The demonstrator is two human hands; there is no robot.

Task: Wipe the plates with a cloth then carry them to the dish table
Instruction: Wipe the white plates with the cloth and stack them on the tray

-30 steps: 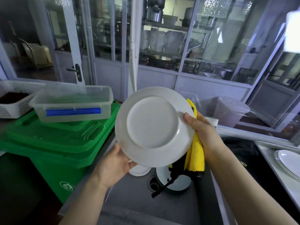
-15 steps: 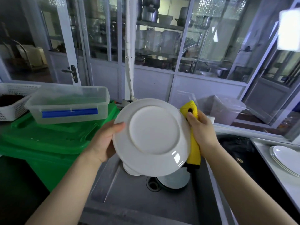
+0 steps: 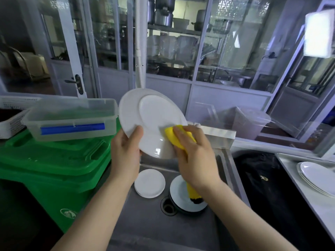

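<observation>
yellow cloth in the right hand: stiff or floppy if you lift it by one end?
Probably floppy: the yellow cloth bunches under the right hand against the plate, and its free tail hangs straight down over the sink. Likely light, since it droops without stretching. Unlikely to slip, as it looks like soft fabric.

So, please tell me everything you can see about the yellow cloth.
The yellow cloth is bright and soft-looking, bunched into a pad. The right hand holds it and presses it against the lower right of the white plate, which the left hand holds tilted above the sink. A long tail of the cloth hangs below the right wrist; its tip looks dark.
</observation>
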